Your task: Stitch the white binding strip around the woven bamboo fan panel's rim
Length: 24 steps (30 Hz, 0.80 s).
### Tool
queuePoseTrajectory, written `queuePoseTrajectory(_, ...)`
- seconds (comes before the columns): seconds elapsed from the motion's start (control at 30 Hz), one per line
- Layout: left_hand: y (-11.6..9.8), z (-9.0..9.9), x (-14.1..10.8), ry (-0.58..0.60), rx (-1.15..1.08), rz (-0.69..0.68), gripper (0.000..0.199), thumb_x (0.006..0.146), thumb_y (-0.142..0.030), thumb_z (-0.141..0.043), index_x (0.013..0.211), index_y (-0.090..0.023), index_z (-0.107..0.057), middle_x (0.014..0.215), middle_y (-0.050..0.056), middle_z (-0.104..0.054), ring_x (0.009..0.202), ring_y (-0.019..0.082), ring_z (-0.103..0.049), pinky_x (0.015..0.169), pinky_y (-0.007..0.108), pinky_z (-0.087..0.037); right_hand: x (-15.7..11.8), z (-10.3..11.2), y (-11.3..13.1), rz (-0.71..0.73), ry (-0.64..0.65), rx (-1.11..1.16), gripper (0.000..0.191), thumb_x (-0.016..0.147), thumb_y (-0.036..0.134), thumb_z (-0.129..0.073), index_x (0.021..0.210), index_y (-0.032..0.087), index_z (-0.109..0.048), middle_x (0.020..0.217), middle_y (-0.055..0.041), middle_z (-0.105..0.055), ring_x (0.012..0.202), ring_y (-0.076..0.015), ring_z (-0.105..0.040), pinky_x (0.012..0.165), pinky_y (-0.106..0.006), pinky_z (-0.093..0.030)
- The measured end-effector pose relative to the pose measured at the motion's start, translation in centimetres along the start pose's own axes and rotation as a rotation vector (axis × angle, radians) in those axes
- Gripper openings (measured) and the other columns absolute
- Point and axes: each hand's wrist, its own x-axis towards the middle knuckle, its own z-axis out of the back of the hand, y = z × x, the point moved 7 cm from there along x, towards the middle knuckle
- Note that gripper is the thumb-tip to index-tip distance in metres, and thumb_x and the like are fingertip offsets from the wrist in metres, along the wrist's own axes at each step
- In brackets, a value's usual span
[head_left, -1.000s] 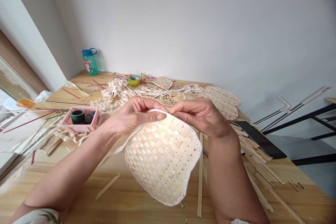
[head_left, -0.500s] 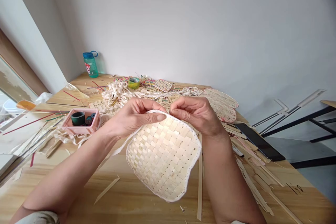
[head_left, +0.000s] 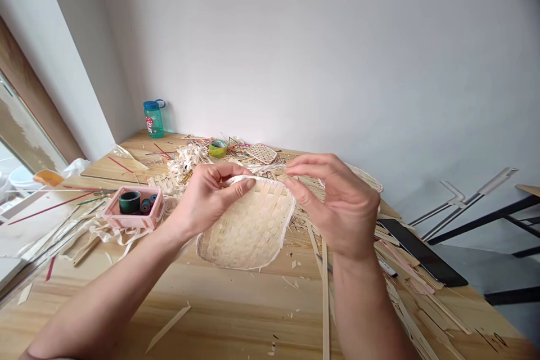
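Head view, looking down across a wooden tabletop (head_left: 236, 315); the left hand (head_left: 206, 197) grips the top edge of a woven bamboo panel (head_left: 247, 230), its thumb on the near face and its fingers curled behind, pinching the panel and its white edge binding (head_left: 240, 179) together. The right hand (head_left: 337, 202) is raised just beside the panel's upper right corner, its fingers (head_left: 307, 171) spread and curved, touching nothing that can be seen; the panel lies tilted in front of the person, near the middle of the tabletop, and whether its lower edge touches the wood cannot be told. Bare wood gives open room below the panel, dotted with bamboo chips; a long bamboo strip (head_left: 324, 298) stands just right of it, while a pink tray (head_left: 133, 211) holding dark spools sits beside the left wrist. Shredded white strips (head_left: 185, 160) and a small woven square (head_left: 261, 153) crowd the far side, near the wall; a black tablet (head_left: 424, 250) lies by the right edge. Printing on a teal water bottle (head_left: 153, 121) is too small to read; so are dark marks (head_left: 489, 340) on the wood.
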Motion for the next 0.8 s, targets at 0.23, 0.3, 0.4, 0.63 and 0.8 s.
queuePoseTrajectory(0.23,-1.2,-0.7,-1.0,-0.049,0.081,-0.15,0.02,0.083,-0.04,-0.083,0.085,-0.02,-0.082,0.081,0.002,-0.075,0.077,0.014,-0.062,0.072,0.024,-0.046,-0.5,-2.4,4.3,0.358,-0.004,-0.363,0.016,0.088,0.0,-0.075,0.094,0.016,-0.077,0.096,-0.0127,-0.078,0.093,-0.0267,-0.07,0.08,-0.046,-0.058)
queuePoseTrajectory(0.3,-1.3,-0.8,-1.2,-0.057,0.087,-0.155,0.019,0.083,-0.038,-0.083,0.085,-0.02,-0.081,0.081,0.002,-0.074,0.078,0.014,-0.062,0.074,0.024,-0.046,-0.7,-2.4,4.5,0.393,-0.014,-0.383,0.017,0.087,-0.001,-0.075,0.095,0.014,-0.076,0.095,-0.0129,-0.079,0.093,-0.0267,-0.07,0.08,-0.045,-0.058)
queuePoseTrajectory(0.4,-1.5,-0.9,-1.4,-0.077,0.098,-0.161,0.018,0.083,-0.036,-0.082,0.083,-0.018,-0.08,0.081,0.003,-0.074,0.079,0.015,-0.062,0.074,0.025,-0.046,-1.5,-2.3,5.8,0.463,0.009,-0.404,0.018,0.089,0.0,-0.075,0.103,0.012,-0.075,0.098,-0.0111,-0.081,0.099,-0.0259,-0.071,0.084,-0.043,-0.058)
queuePoseTrajectory(0.63,-1.5,-0.3,-1.3,-0.146,0.146,-0.144,0.016,0.087,-0.032,-0.075,0.084,-0.017,-0.076,0.081,0.003,-0.071,0.077,0.015,-0.06,0.066,0.024,-0.043,-2.7,-0.8,8.4,0.385,0.073,-0.23,0.015,0.099,0.009,-0.064,0.107,0.017,-0.074,0.105,-0.0045,-0.081,0.095,-0.0184,-0.075,0.086,-0.032,-0.061)
queuePoseTrajectory(0.8,-2.1,-0.3,-1.4,-0.175,0.207,-0.191,0.015,0.087,-0.031,-0.074,0.081,-0.017,-0.076,0.079,0.003,-0.073,0.079,0.016,-0.063,0.069,0.025,-0.046,-1.7,-0.1,3.8,-0.051,-0.122,0.32,0.008,0.106,0.018,-0.056,0.109,0.024,-0.06,0.078,0.0033,-0.076,0.052,-0.0124,-0.069,0.046,-0.024,-0.055)
